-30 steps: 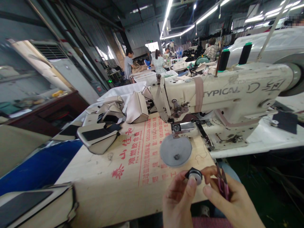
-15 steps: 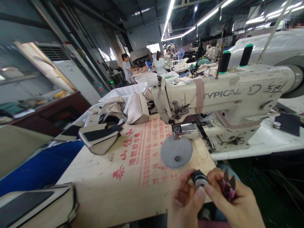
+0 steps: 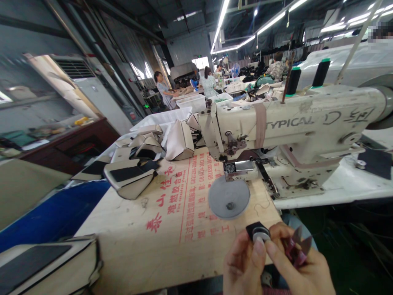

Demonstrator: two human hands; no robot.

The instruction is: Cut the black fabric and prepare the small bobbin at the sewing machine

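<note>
A round silver metal bobbin (image 3: 260, 233) is pinched in my left hand (image 3: 242, 264), with a small black piece of material (image 3: 253, 228) behind it. The thumb of my right hand (image 3: 302, 268) rests at the bobbin's right side. Thread snips (image 3: 297, 248) with dark red handles are tucked in that hand's fingers, blades pointing up. Both hands are over the near right edge of the wooden board (image 3: 129, 246). Beyond them stands a sewing machine (image 3: 288, 123), and a round grey disc (image 3: 229, 196) lies in front of its arm.
Several beige and black sewn covers (image 3: 130, 176) lie along the board's left and far side. Another cover (image 3: 46, 266) sits at lower left. White bins (image 3: 166, 116) stand behind. Two black thread cones (image 3: 294, 81) top the machine. People (image 3: 208, 82) work in the background.
The view has shifted slightly. My hands have moved a little to the right and down, still holding the bobbin and the snips. Nothing has been let go.
</note>
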